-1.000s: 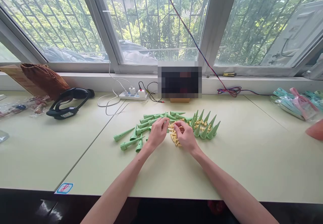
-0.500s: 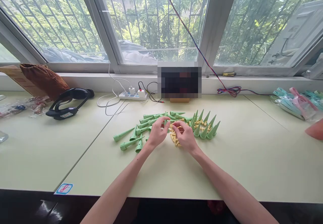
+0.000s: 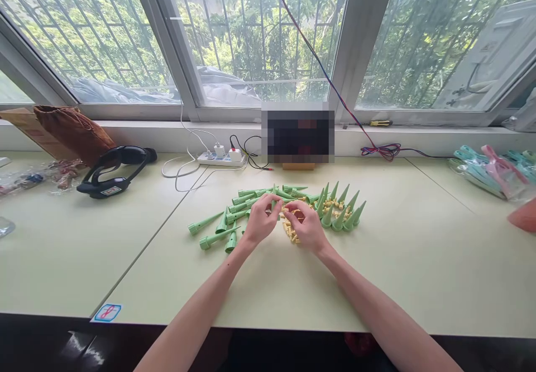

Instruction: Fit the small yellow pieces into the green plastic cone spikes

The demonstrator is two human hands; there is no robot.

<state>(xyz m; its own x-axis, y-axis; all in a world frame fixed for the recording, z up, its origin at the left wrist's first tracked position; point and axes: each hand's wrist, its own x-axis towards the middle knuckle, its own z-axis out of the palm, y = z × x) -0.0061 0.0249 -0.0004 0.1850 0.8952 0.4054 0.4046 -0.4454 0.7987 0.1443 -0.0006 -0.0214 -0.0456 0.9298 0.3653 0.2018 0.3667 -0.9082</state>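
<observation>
My left hand [image 3: 262, 222] is closed round a green plastic watering spike [image 3: 274, 190], its tip pointing up between the fingers. Facing it, my right hand [image 3: 309, 228] pinches what looks like a small yellow plastic piece at its fingertips, mostly hidden. The fingertips of both hands are close together. Below and between them lies a pile of small yellow plastic pieces [image 3: 291, 233], partly covered by my right hand. Loose green spikes [image 3: 215, 239] lie scattered to the left and behind. On the right, several green spikes [image 3: 338, 222] stand upright, tips up, around more yellow pieces [image 3: 335, 204].
A pixelated dark screen [image 3: 298, 136] stands at the back, with a power strip [image 3: 221, 158] to its left. A black headset [image 3: 113, 173] and brown drawstring bag [image 3: 71, 132] lie left. Bagged pink and turquoise items [image 3: 498, 168] lie far right. Bundled cable [image 3: 382, 151] rests near the window.
My right fingertips have shifted very slightly. Both hands otherwise keep their place, and the spikes and pieces on the table lie as before.
</observation>
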